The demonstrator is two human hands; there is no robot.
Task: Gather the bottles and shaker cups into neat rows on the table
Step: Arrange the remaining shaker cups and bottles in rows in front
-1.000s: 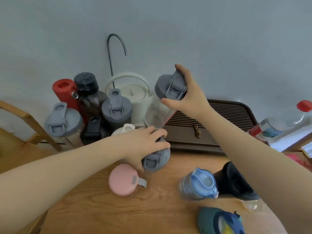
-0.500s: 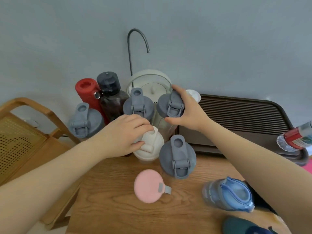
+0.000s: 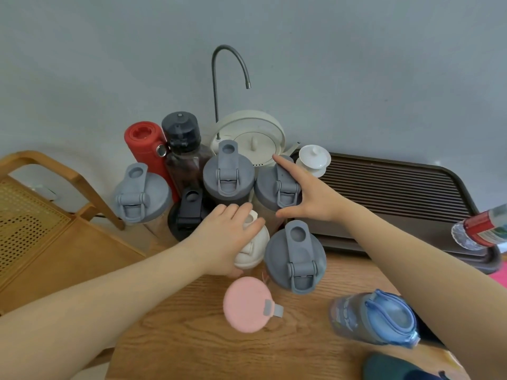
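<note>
**Squaring up the shakers, mid-frame**

Fingers of our left hand point(image 3: 222, 237) curl over the white shaker cup point(image 3: 259, 242), gripping its lid. Our right hand point(image 3: 307, 196) lies straight-fingered against the grey shaker point(image 3: 267, 190), not clasping. We reckon: slide both snug to the back row, upright, minding the pink bottle point(image 3: 245, 303) below.

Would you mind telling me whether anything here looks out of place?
Yes: the red-labelled bottle at the far right lies on its side over the tray's end, rather than standing in a row.
</note>
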